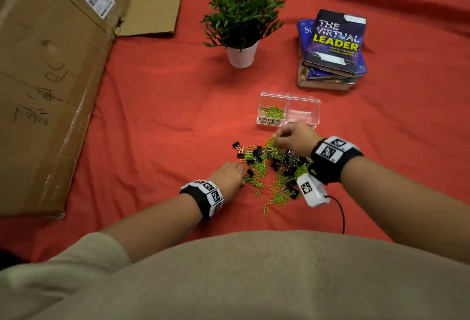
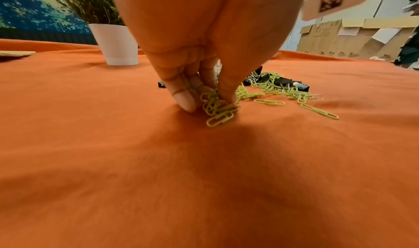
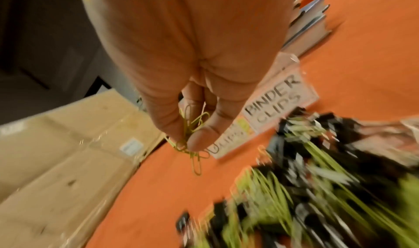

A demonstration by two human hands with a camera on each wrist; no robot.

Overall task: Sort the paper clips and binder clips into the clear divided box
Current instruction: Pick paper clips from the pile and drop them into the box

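Both forearms reach forward over the red-clothed surface (image 1: pixel 157 121). The left hand (image 1: pixel 227 176) is lowered at the near-left edge of the mixed pile (image 1: pixel 274 167), its fingertips (image 2: pixel 184 99) and thumb bunched together, pinching a small cluster of green paper clips (image 2: pixel 218 108) against the cloth. The right hand (image 1: pixel 296 137) is raised above the pile's far side, just in front of the clear divided box (image 1: pixel 290 111), thumb and fingers pinching a few green paper clips that dangle below. Green clips already lie in the box's left compartment, labelled PAPER CLIPS. Black binder clips (image 1: pixel 259 150) sit scattered in the pile.
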